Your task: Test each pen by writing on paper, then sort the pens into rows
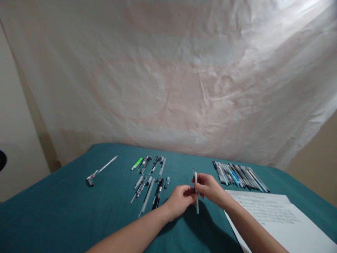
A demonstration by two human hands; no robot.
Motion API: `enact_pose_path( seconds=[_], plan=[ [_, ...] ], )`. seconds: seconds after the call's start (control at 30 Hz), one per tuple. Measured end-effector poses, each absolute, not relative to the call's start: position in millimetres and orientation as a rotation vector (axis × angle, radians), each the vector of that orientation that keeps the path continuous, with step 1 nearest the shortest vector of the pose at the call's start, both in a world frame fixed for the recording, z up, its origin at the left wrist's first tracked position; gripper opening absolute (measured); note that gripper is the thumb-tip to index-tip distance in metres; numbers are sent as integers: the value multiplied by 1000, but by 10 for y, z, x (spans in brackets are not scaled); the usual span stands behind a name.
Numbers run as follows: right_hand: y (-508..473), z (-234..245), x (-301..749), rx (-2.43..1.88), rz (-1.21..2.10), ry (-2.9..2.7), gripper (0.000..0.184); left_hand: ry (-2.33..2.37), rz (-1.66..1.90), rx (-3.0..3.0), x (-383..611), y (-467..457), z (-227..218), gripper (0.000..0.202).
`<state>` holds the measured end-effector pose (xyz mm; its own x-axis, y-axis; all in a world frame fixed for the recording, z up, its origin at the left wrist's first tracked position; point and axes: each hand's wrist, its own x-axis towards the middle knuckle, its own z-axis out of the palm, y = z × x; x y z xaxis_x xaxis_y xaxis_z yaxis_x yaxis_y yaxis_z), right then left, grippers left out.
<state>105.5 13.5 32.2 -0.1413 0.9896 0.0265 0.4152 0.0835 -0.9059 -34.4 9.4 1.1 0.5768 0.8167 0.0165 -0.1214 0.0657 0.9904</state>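
Over the middle of the table, my left hand (181, 200) and my right hand (209, 188) both grip a pen (197, 208). It stands almost upright, with a thin dark point at the top and a pale, translucent lower end. My right fingers pinch its upper part, and my left fingers close around it lower down. Part of the pen is hidden behind the fingers. Left of my left hand lie several loose pen parts: a long clear barrel (147, 197), a black pen piece (158, 191) and a small clear cap (167, 182).
Further back are more pen parts (145, 165) and a bright green piece (137, 163). A long thin item (102, 168) lies far left. At right, many pens (239, 176) form a row behind handwritten sheets (265, 211). A teal cloth (52, 214) covers the table; a pale sheet (168, 88) hangs behind.
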Motion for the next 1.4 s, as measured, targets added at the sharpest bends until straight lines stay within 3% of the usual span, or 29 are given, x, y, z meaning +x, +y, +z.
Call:
enact_pose_path(
  seconds=[0.1,0.43,1.2,1.4],
  plan=[
    [125,399,1055,-1371,1030,-1623,7,687,793,1350,-356,85,9,17],
    [36,928,1409,-1079,720,-1251,20,718,751,1597,-389,63,24,16],
    [11,952,1395,-1201,672,-1452,25,675,732,1525,-384,61,34,21],
    [10,887,1351,-1199,827,-1654,27,695,757,1543,-370,75,1,22]
  ],
)
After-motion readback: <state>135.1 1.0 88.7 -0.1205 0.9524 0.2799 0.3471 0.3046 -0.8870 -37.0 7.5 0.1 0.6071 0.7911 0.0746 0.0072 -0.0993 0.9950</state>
